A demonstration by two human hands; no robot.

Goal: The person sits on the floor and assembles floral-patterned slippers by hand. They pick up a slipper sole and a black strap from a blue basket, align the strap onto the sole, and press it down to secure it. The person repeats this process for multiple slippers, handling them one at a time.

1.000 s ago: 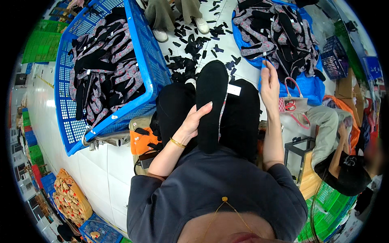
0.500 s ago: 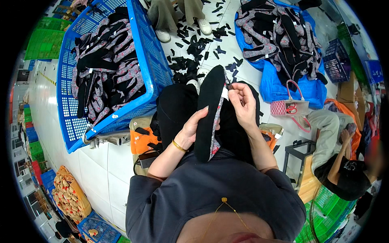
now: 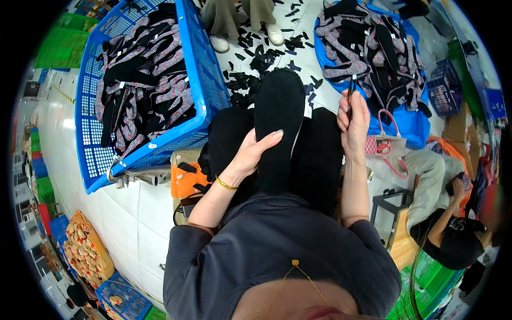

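Observation:
A slipper (image 3: 278, 109) with a black sole faces me above my lap, its toe end pointing away. My left hand (image 3: 250, 153) is closed round its middle, the thumb lying across the sole and the fingers hidden beneath. A white tag (image 3: 308, 111) sticks out at its right edge. Apart from the slipper, to the right, my right hand (image 3: 354, 121) is raised and closed round dark thread snips (image 3: 350, 96), whose thin tips point away from me.
A blue plastic crate (image 3: 201, 101) heaped with grey-pink patterned slippers stands at left. More slippers lie on a blue sheet (image 3: 410, 128) at far right. Black scraps (image 3: 261, 58) litter the floor near a standing person's shoes (image 3: 220, 44). At right are a pink-handled bag (image 3: 381, 144) and a seated person (image 3: 453, 234).
My right hand has moved away from the slipper's edge, to the right, with the snips. The slipper has turned so its sole faces up, and my left thumb now lies across it.

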